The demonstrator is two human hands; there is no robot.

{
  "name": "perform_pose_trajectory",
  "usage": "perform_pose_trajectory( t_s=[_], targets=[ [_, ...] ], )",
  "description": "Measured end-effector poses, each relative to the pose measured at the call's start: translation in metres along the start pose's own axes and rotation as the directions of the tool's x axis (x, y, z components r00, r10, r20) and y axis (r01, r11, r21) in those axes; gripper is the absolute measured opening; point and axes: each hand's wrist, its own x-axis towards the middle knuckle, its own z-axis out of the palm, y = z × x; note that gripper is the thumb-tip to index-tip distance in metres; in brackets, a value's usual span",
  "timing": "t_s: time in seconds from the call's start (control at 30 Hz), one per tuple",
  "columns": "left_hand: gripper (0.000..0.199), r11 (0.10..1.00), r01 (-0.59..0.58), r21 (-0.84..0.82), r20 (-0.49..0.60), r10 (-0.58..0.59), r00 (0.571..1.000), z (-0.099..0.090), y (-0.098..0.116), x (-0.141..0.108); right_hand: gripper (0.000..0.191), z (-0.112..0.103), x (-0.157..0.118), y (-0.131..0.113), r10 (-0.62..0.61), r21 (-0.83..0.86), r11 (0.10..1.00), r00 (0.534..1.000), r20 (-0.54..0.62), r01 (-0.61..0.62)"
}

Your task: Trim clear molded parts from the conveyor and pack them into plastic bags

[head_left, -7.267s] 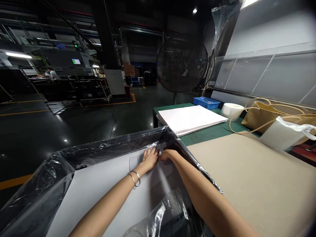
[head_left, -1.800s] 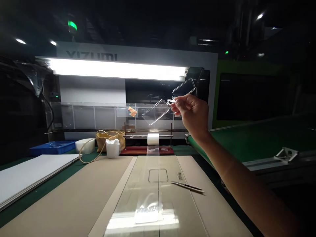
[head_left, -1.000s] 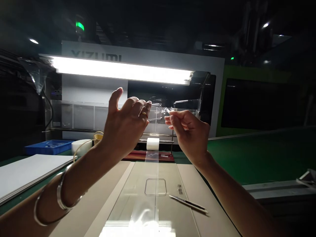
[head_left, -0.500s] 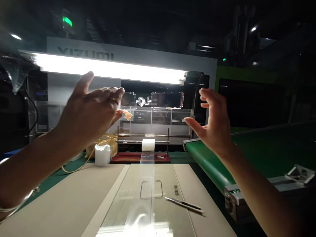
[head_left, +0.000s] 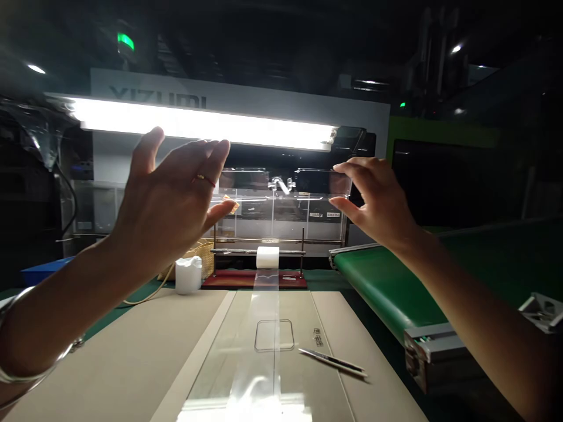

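Clear moulded plastic part (head_left: 281, 185): two shallow transparent shells joined at the centre by a short runner, held level in the air at the middle of the view, above the bench (head_left: 109, 357) and in front of a clear acrylic guard (head_left: 281, 220).

The right hand (head_left: 378, 202) is at 3 o'clock, half open and curved around the part's right end. Its fingertips (head_left: 345, 167) touch or lie just beside that end; how firm the hold is cannot be told. The left hand (head_left: 165, 202) is at 9 o'clock, open wide with fingers spread, its thumb (head_left: 220, 208) near the left end, and shows no clear grip.

Below the part, a strip of clear film (head_left: 266, 346) runs down the bench toward 6 o'clock from a white film roll (head_left: 267, 257) on a rod stand with a red base (head_left: 255, 279). A rounded-square outline (head_left: 273, 335) marks the film. A slim metal tool (head_left: 332, 361) lies just beside the film at 5 o'clock. A white tub (head_left: 188, 275) stands at 8 o'clock before a woven basket (head_left: 202, 258). A green conveyor belt (head_left: 378, 275) runs at 4 o'clock. A lit fluorescent tube (head_left: 197, 126) crosses at 11 o'clock.
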Motion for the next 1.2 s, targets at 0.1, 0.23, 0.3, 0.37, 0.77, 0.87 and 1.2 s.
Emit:
perform_pose_trajectory(
  t_s=[0.1, 0.23, 0.3, 0.37, 0.77, 0.87, 1.2],
  targets=[
    [0.060, 0.997, 0.073, 0.001, -0.005, -0.073, 0.997, -0.006, 0.000, -0.004, 0.042, -0.006, -0.006, 0.007, 0.039, 0.005, 0.999, 0.999, -0.018, -0.039],
    [0.066, 0.991, 0.129, -0.043, 0.029, -0.128, 0.991, -0.007, 0.009, -0.011, 0.041, -0.013, -0.020, 0.013, 0.058, -0.019, 0.998, 0.998, 0.019, -0.058],
    [0.068, 0.989, 0.134, -0.065, 0.057, -0.130, 0.990, -0.004, 0.022, -0.013, 0.041, -0.014, -0.027, 0.012, 0.068, -0.030, 0.997, 0.997, 0.044, -0.067],
    [0.070, 0.990, 0.130, -0.063, 0.085, -0.124, 0.989, 0.001, 0.039, -0.015, 0.042, -0.015, -0.033, 0.007, 0.042, -0.022, 0.999, 0.997, 0.061, -0.041],
    [0.046, 0.636, 0.675, -0.374, 0.489, -0.483, 0.726, 0.037, 0.105, -0.124, 0.048, -0.001, -0.144, -0.097, 0.313, 0.261, 0.839, 0.816, 0.485, -0.477],
    [0.054, -0.080, 0.898, -0.433, 0.807, -0.478, 0.347, 0.019, 0.136, -0.182, 0.024, 0.038, -0.215, -0.130, 0.276, 0.176, 0.769, 0.568, 0.775, -0.615],
    [0.038, -0.744, 0.550, -0.380, 0.904, -0.426, 0.049, -0.048, 0.207, -0.259, 0.022, 0.074, -0.268, -0.166, 0.145, 0.227, 0.542, 0.356, 0.923, -0.809]
  ],
)
